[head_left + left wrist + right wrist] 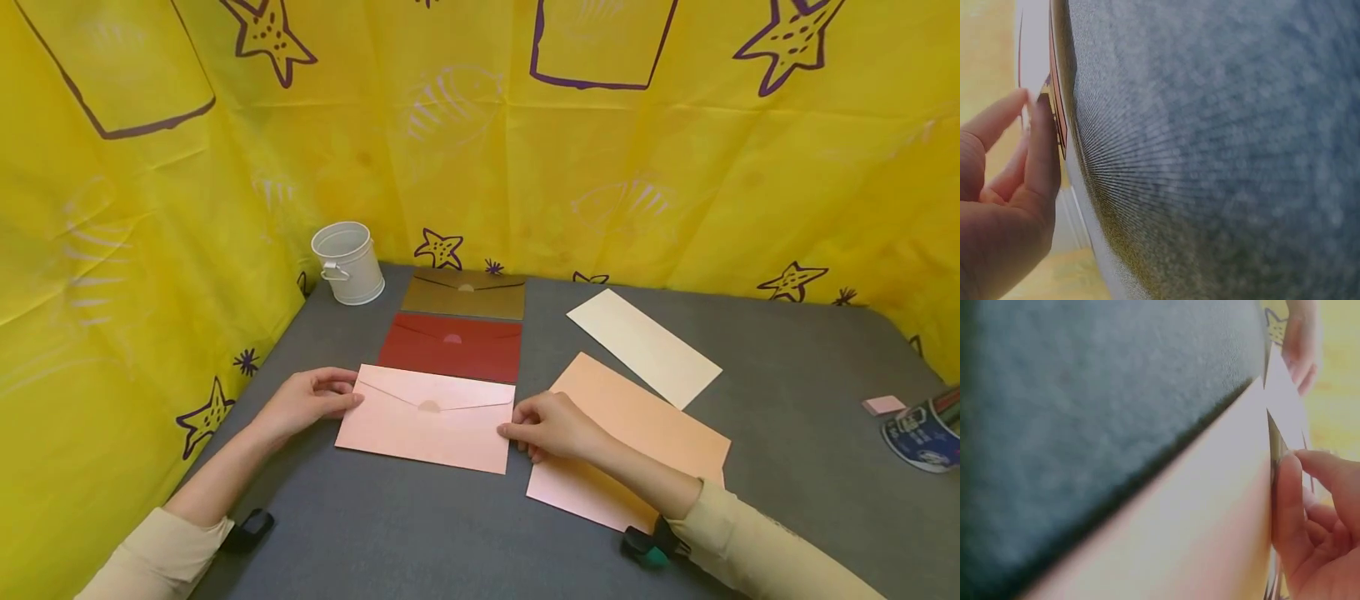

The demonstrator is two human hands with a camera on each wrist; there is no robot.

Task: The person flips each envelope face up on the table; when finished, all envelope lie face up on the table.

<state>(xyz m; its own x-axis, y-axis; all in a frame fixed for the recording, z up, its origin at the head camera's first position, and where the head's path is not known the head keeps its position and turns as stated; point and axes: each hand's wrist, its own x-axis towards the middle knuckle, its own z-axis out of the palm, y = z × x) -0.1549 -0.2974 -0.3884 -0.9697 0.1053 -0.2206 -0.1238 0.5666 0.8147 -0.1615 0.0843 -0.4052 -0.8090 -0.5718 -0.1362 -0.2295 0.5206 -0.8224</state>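
Note:
A light pink envelope (420,433), flap side up with a round seal at the flap's tip, is held between both hands. My left hand (311,404) pinches its left edge between thumb and fingers, as the left wrist view also shows. At the opposite edge, my right hand (555,425) pinches near the middle of the side. Just beyond the pink envelope lies a red envelope (457,354), and behind that a gold-brown one (468,297), lined up in a column. A larger peach-pink envelope (637,417) lies partly under the right hand and forearm.
A cream envelope (645,343) lies at an angle behind the peach-pink one. The white metal bucket (348,265) stands at the back left. At the right edge are a blue tin (926,437) and a small pink block (885,405). Yellow cloth (465,167) hangs behind the grey table.

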